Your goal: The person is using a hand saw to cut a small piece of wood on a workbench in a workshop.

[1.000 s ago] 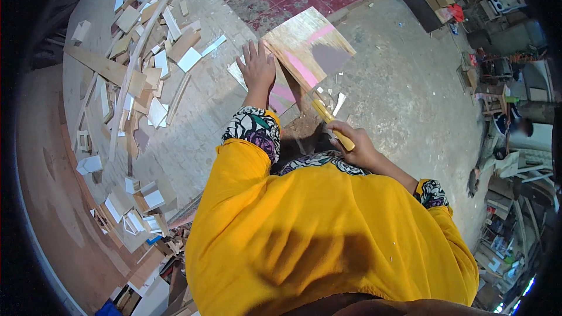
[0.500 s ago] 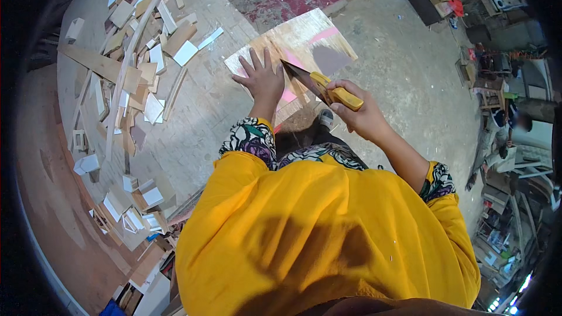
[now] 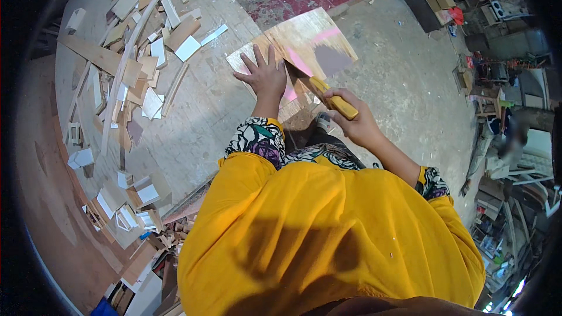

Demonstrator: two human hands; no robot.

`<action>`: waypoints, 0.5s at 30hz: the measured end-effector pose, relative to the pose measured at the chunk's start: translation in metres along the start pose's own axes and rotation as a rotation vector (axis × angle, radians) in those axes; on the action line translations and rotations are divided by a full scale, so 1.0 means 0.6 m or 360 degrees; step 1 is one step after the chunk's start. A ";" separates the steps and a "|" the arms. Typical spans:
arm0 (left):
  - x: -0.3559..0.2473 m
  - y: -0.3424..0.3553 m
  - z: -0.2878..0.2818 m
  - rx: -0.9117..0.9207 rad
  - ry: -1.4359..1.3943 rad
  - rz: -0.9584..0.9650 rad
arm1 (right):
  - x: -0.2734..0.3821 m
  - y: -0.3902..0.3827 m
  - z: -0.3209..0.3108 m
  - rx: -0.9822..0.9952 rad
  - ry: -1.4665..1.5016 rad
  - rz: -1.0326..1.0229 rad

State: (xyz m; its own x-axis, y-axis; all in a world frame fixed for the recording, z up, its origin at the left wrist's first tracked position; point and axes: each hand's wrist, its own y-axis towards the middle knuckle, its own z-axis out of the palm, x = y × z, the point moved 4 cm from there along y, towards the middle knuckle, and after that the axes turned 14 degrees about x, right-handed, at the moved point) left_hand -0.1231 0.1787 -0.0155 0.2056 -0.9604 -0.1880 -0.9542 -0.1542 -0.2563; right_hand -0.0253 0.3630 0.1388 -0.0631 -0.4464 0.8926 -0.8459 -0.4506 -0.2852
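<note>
A plywood board (image 3: 331, 58) with pink and grey paint patches lies over the edge of the work table (image 3: 188, 140), split along a line down its middle. My left hand (image 3: 266, 82) presses on its left part, fingers spread. My right hand (image 3: 353, 118) grips the yellow handle (image 3: 344, 105) of a hand saw, whose dark blade (image 3: 298, 68) sits along that line, just right of my left fingers. The blade's lower part is hidden by the board.
Several wood offcuts and long strips (image 3: 140, 70) are strewn over the table's left. A shoe (image 3: 322, 121) shows below the board, on concrete floor (image 3: 398, 99). Cardboard boxes (image 3: 436, 0) and cluttered scrap line the right, where a person (image 3: 509, 140) is partly visible.
My right hand and the saw rose up along the board from one second ago to half a second ago, then drew slightly back toward me. My left hand has stayed on the board, fingers spread.
</note>
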 end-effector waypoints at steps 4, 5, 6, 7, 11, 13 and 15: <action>-0.006 0.032 -0.006 -0.0117 -0.0002 -0.0065 | -0.009 0.022 -0.013 0.0018 -0.0062 -0.0068; -0.006 0.039 -0.008 -0.0110 -0.0007 -0.0092 | -0.008 0.031 -0.013 0.0058 -0.0091 -0.0051; -0.005 0.043 -0.010 -0.0103 -0.0012 -0.0117 | -0.005 0.038 -0.013 0.0038 -0.0217 -0.0303; -0.001 0.044 -0.005 -0.0101 -0.0018 -0.0133 | 0.000 0.038 -0.012 0.0055 -0.0221 -0.0304; 0.002 0.041 -0.001 -0.0096 -0.0011 -0.0139 | 0.037 -0.002 -0.025 0.0114 -0.0076 0.0026; -0.002 0.040 -0.001 -0.0086 -0.0013 -0.0136 | 0.047 -0.006 -0.037 0.0130 -0.0112 0.0001; -0.003 0.039 -0.004 -0.0078 0.0015 -0.0123 | 0.045 0.002 -0.045 0.0170 0.0020 0.0112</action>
State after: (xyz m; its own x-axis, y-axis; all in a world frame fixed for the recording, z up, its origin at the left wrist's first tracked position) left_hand -0.1465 0.1765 -0.0191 0.2770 -0.9473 -0.1606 -0.9452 -0.2386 -0.2231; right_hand -0.0422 0.3712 0.1718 -0.1274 -0.4704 0.8732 -0.7779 -0.4987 -0.3822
